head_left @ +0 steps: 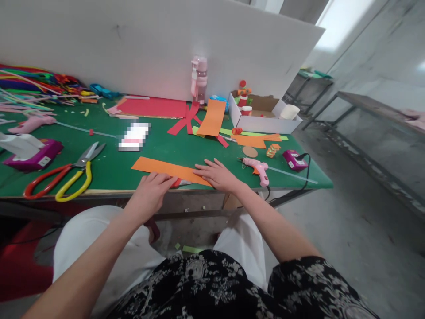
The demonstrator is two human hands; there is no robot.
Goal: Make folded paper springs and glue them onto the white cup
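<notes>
Along the front edge of a green worktop (pixel 166 144), a strip of orange paper (pixel 172 167) lies under a person's two hands. The left hand (pixel 151 190), fingers bent, rests at the strip's near edge; whether it grips the paper or the partly hidden red-and-grey item (pixel 175 182) there cannot be told. The right hand (pixel 217 173), fingers spread and grasping nothing, lies on the strip's right end. Scissors (pixel 79 164) sit left of the strip, a pink glue gun (pixel 257 167) right of it. Behind it are a red sheet (pixel 152 107) and a pink bottle (pixel 201 82).
</notes>
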